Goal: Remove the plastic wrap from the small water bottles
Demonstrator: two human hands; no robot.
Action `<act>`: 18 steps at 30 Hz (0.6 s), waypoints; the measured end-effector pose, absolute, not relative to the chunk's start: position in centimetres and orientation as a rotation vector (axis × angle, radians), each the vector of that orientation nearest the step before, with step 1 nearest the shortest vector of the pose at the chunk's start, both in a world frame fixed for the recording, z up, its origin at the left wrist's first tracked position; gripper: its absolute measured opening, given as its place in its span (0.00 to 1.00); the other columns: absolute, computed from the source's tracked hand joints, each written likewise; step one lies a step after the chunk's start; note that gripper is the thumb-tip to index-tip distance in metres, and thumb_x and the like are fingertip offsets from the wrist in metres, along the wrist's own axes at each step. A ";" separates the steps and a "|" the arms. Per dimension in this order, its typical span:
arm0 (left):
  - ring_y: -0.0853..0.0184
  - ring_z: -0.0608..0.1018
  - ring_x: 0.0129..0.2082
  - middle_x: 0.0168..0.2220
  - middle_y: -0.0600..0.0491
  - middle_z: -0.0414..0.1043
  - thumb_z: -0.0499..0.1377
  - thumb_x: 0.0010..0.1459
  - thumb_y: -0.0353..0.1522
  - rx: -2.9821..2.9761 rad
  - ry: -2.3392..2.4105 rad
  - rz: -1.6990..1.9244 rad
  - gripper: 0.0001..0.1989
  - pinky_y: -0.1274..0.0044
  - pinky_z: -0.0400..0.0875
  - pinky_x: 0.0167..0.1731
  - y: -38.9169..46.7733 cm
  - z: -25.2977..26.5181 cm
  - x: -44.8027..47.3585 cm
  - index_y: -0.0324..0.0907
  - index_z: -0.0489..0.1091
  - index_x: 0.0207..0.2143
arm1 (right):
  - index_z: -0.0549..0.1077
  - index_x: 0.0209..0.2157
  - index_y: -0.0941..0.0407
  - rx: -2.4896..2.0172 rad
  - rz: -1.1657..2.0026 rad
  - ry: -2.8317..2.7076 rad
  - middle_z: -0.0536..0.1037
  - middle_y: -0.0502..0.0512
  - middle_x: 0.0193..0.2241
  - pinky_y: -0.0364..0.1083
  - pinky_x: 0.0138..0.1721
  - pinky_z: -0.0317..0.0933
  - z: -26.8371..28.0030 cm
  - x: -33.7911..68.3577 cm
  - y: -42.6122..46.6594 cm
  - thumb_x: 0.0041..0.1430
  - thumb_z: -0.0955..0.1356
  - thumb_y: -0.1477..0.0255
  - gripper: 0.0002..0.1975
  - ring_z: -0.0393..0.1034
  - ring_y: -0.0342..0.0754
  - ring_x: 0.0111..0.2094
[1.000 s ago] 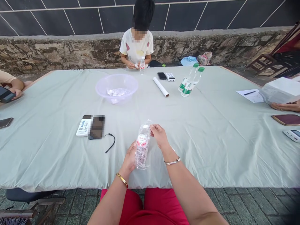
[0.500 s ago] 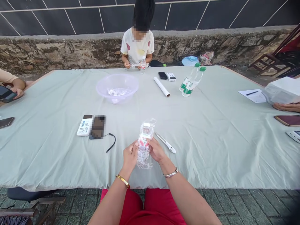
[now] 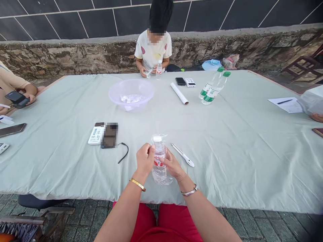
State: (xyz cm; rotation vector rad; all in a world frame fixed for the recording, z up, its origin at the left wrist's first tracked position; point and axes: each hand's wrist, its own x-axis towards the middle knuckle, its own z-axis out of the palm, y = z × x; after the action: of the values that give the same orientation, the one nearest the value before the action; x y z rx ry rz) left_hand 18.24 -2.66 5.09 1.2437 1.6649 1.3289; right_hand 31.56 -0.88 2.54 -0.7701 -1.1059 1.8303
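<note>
A small clear water bottle (image 3: 158, 160) with a white cap and a red-and-white label stands near the table's front edge, loosely wrapped in clear plastic film (image 3: 165, 180). From the left side, my left hand (image 3: 145, 159) is closed in a pinch on the film beside the bottle's upper part, its fingertips partly hidden. My right hand (image 3: 173, 164) grips the bottle from the right, thumb across the label. Just to the right lies a white utility knife (image 3: 183, 155) on the cloth.
A translucent purple basin (image 3: 111, 95) holds crumpled plastic. Beyond it, a person handles film beside another bottle (image 3: 158, 70). A white roll (image 3: 179, 93) and two green-capped bottles (image 3: 212, 90) are right of the basin. Phones (image 3: 109, 135) lie left; other people sit at both sides.
My left hand has moved up along the bottle to near its neck. The film has shifted, showing more of the cap and label. The camera view has turned slightly left.
</note>
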 end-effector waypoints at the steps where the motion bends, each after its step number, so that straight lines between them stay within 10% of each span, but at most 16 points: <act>1: 0.71 0.56 0.20 0.18 0.60 0.52 0.54 0.59 0.42 1.274 1.651 1.343 0.19 0.77 0.51 0.23 -2.6 5.1 18.2 0.44 0.54 0.19 | 0.69 0.51 0.51 -0.769 1.828 -1.090 0.74 0.56 0.49 0.52 0.48 0.64 2.6 31.5 -0.9 0.44 0.75 0.63 0.30 0.68 0.55 0.51; 18: 0.74 0.62 0.14 0.19 0.61 0.59 0.50 0.53 0.57 0.291 1.271 1.511 0.25 0.79 0.56 0.16 -2.7 3.1 17.1 0.44 0.57 0.27 | 0.70 0.35 0.53 -0.886 1.992 -0.673 0.77 0.52 0.28 0.52 0.34 0.69 1.6 30.5 -2.1 0.41 0.76 0.60 0.21 0.74 0.53 0.32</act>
State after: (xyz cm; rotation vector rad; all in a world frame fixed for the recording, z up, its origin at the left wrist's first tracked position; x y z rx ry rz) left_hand 17.12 -2.74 3.14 0.2907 1.2712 1.5109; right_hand 30.46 -2.07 1.57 -0.8865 -0.6726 1.9918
